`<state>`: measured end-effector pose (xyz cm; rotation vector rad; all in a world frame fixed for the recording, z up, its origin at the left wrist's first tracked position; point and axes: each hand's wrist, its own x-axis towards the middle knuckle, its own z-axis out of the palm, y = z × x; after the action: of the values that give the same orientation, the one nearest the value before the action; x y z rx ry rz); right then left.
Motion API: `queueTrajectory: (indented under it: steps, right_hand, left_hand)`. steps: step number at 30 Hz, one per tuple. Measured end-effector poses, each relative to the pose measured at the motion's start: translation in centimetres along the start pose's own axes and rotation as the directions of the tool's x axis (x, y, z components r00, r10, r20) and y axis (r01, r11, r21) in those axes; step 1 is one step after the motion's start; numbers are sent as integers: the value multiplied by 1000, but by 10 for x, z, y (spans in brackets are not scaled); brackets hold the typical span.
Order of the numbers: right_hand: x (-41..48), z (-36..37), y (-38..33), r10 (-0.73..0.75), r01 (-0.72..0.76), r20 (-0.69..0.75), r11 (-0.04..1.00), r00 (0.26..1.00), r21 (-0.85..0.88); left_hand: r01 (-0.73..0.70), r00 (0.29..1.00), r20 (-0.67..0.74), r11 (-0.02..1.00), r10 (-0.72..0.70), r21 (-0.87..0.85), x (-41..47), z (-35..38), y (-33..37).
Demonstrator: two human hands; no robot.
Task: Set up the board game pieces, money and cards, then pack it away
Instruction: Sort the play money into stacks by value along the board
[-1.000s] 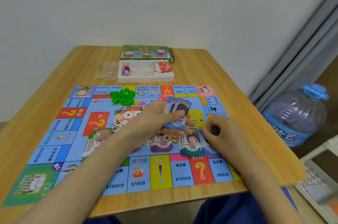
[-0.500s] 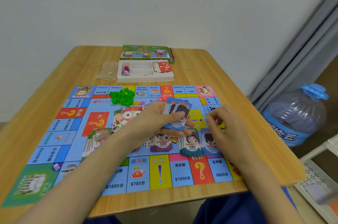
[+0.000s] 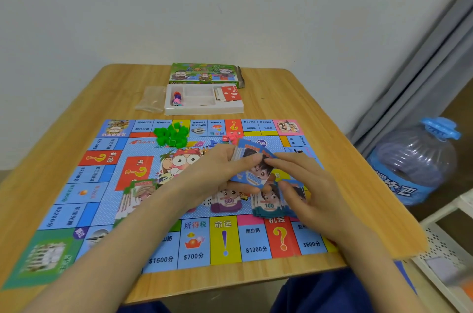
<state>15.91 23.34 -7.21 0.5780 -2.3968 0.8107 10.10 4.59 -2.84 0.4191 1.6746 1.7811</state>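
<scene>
Pale wall and a wooden bench [image 3: 294,97] frame the scene as we sort play money onto the game board [image 3: 102,177]. Toward the left, a green-edged pile of notes [image 3: 138,190] lies on the board, with a heap of green houses [image 3: 171,135] beyond it. Our left hand [image 3: 212,172], forearm angled in from the lower left, curls around a wad of notes [image 3: 243,154] held above the board's centre. Below it sit the 500 pile [image 3: 227,204] and, just beside that, the 100 pile [image 3: 267,206]. Our right hand [image 3: 307,184] reaches in palm down from the lower right, finger and thumb apparently pinching the top note [image 3: 256,177], marked 10000, at its right edge. We judge the setting-up half is in hand: money is being dealt out by value, while cards [image 3: 230,94] wait in the white tray [image 3: 204,108] at the far side. Next, that note needs peeling free and laying on its own spot.
</scene>
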Motion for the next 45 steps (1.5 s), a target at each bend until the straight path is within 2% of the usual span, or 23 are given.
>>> queueTrajectory:
  steps: [4,10,14,18,20,22,24,26,32,41,45]
  right_hand:
    - [2,-1,-1,-33,31,-66,999,997,-30]
    - [3,-6,-2,31,-33,-237,999,971,-4]
    - [5,-11,-4,190,-153,-280,977,941,150]
    - [6,-11,-5,397,-312,-290,902,871,298]
    - [7,-12,-7,449,-357,-249,870,858,340]
    - [7,-11,-9,494,-412,-146,827,857,382]
    - [7,-9,-9,509,-471,-36,819,860,328]
    - [7,-7,-8,489,-477,2,850,872,222]
    - [8,-8,-3,544,-528,-23,824,839,204]
    - [7,-6,0,565,-566,26,822,825,65]
    - [6,-4,2,546,-540,69,836,835,-95]
  left_hand:
    - [45,999,11,997,-45,-55,1,0,1]
    - [30,998,54,999,-29,-28,-1,-1,-1]
    - [9,997,77,999,-5,-48,-1,-1,0]
    - [-13,999,44,999,15,-46,-1,-3,-1]
    - [-15,999,39,999,17,-45,0,-3,-1]
    - [-18,999,35,999,20,-39,-1,-3,-1]
    - [-19,999,33,999,20,-41,-1,-3,0]
    - [-19,999,36,999,21,-46,-2,-3,0]
    - [-16,999,37,999,18,-49,-2,-3,1]
    - [-17,999,36,999,18,-37,-2,-3,1]
    - [-12,999,35,999,14,-38,-2,-3,0]
